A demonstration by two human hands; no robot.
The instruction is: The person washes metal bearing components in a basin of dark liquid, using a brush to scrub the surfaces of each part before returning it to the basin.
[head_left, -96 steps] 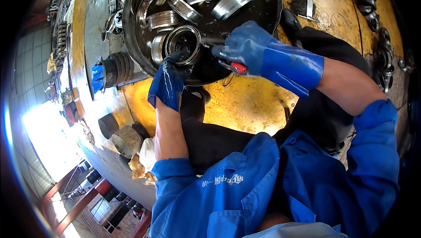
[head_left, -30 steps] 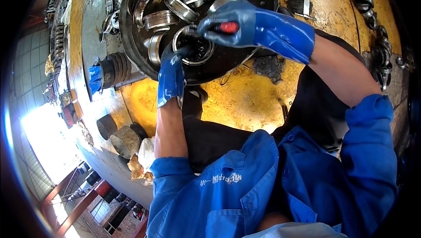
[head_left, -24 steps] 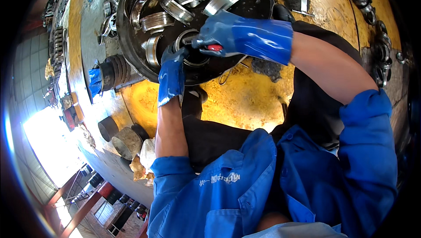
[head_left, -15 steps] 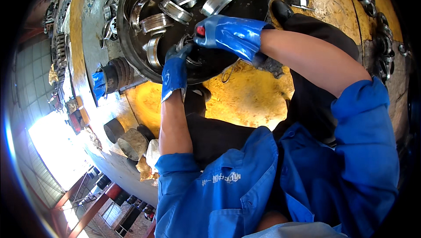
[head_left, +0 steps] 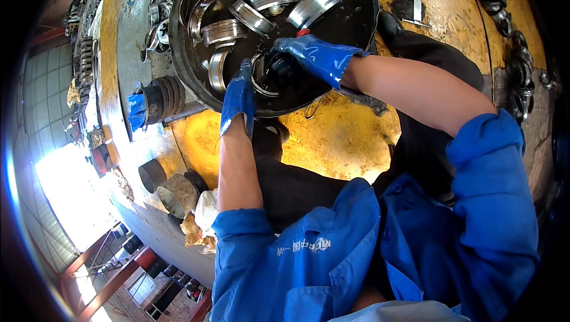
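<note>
Both my hands wear blue rubber gloves over a round black basin (head_left: 199,94) of dark liquid. My left hand (head_left: 239,92) grips the left edge of a metal ring (head_left: 265,90) near the basin's near side. Closed around a tool with a red end (head_left: 303,32), my right hand (head_left: 314,56) is over the ring's right side. Most of that tool is hidden by the glove and the dark liquid, so its kind does not show. Several shiny metal rings lie around them, among them a grooved ring (head_left: 224,32) and a wide ring (head_left: 313,6).
Loose rings (head_left: 159,13) lie left of the basin, near a ribbed cylinder (head_left: 166,99) with blue plastic at its end. Empty cans (head_left: 178,196) stand at lower left. Dark rings (head_left: 521,75) line the right side. The floor (head_left: 338,138) is yellow and stained.
The red end of the tool has swung up and to the right as my right hand turned. My left hand stays at the ring. The whole view has shifted slightly.
</note>
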